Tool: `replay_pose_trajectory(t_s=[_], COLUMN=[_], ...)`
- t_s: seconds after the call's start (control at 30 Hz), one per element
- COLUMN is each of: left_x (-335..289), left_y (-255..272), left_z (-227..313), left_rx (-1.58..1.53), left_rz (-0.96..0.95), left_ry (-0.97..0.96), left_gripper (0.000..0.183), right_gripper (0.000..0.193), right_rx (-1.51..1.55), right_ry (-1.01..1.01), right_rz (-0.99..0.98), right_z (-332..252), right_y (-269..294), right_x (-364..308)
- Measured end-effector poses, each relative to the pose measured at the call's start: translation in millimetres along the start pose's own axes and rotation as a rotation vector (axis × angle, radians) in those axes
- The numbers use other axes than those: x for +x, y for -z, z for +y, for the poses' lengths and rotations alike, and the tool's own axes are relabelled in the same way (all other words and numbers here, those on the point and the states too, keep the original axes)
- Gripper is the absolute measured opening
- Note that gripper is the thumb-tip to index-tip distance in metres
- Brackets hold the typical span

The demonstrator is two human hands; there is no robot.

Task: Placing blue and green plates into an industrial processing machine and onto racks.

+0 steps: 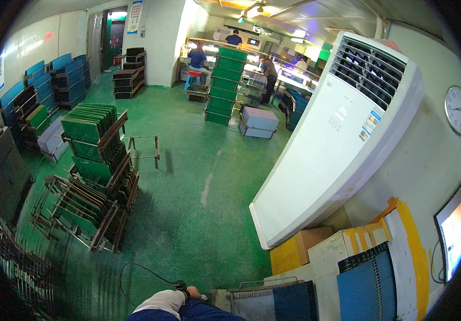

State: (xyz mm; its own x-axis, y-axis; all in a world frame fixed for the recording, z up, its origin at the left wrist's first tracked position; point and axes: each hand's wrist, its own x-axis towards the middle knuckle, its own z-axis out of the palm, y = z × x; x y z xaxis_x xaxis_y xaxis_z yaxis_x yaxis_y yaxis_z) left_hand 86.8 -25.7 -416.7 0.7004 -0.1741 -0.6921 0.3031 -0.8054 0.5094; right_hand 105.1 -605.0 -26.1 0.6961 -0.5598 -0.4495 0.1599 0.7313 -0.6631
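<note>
The black cable (150, 270) lay on the green floor (198, 176) at the lower edge of the view. It ran in a thin loose loop, first out to the left, then curling back down toward us. Its right end met a small dark plug (180, 284), which sat just up and to the left of our left hand (192, 292), touching it or very nearly. So the cable's length stretched leftward, away from the grip, and the left hand was the only 1 near it; the right hand was out of view. The hand was small in the picture and its fingers were hidden, so we could not tell whether the grip was clamped on the plug or merely resting against it. The cable looked slender, limp and matt black, with no kinks.

Behind the hand came a white sleeve (161, 302) and dark blue cloth (209, 313). Just to the right stood a metal-framed bin with a blue panel (289, 300), then a cardboard box (308, 241). A tall white air conditioner (337, 139) stood against the right-hand wall, under a wall clock (459, 109). To the left stood racks of green boards (94, 128), and well apart, at the far surface, 4 people (198, 58) worked.
</note>
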Motion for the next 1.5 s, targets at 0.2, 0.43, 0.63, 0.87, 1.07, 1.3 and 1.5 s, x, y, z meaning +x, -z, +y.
replay_pose_trajectory(t_s=[0.2, 0.43, 0.63, 0.87, 1.07, 1.3, 1.5], left_x=[-7.0, -20.6, -18.5, -24.3, -15.3, -60.7, -16.7], left_y=[2.1, 7.0, 5.8, -0.8, 5.1, 40.4, 12.4], left_z=[6.2, 14.9, 15.2, 14.9, 11.5, 39.6, 4.6], left_rx=[-0.129, -0.131, -0.178, -0.186, -0.104, -0.216, -0.11], left_rz=[-0.003, 0.009, 0.003, 0.009, 0.006, -0.007, -0.007], left_ry=[0.048, 0.055, 0.081, 0.095, 0.078, 0.181, 0.117], left_gripper=[0.051, 0.05, 0.057, 0.055, 0.057, 0.043, 0.04], right_gripper=[0.026, 0.034, 0.035, 0.024, 0.018, 0.037, 0.059], right_rx=[-0.041, -0.058, -0.137, -0.529, -0.823, -1.741, -1.88], right_ry=[0.0, -0.067, -0.043, 0.187, 0.605, 1.238, 0.93], right_rz=[0.191, 0.119, 0.053, -0.255, -0.007, 0.332, 0.445], right_z=[2.4, -4.9, -8.1, -20.5, -58.6, -38.9, -53.7], right_y=[-40.8, -37.5, -45.4, 19.3, 97.7, 11.9, 4.2], right_x=[-27.8, -17.9, -29.0, 15.8, 106.5, 95.1, 70.3])
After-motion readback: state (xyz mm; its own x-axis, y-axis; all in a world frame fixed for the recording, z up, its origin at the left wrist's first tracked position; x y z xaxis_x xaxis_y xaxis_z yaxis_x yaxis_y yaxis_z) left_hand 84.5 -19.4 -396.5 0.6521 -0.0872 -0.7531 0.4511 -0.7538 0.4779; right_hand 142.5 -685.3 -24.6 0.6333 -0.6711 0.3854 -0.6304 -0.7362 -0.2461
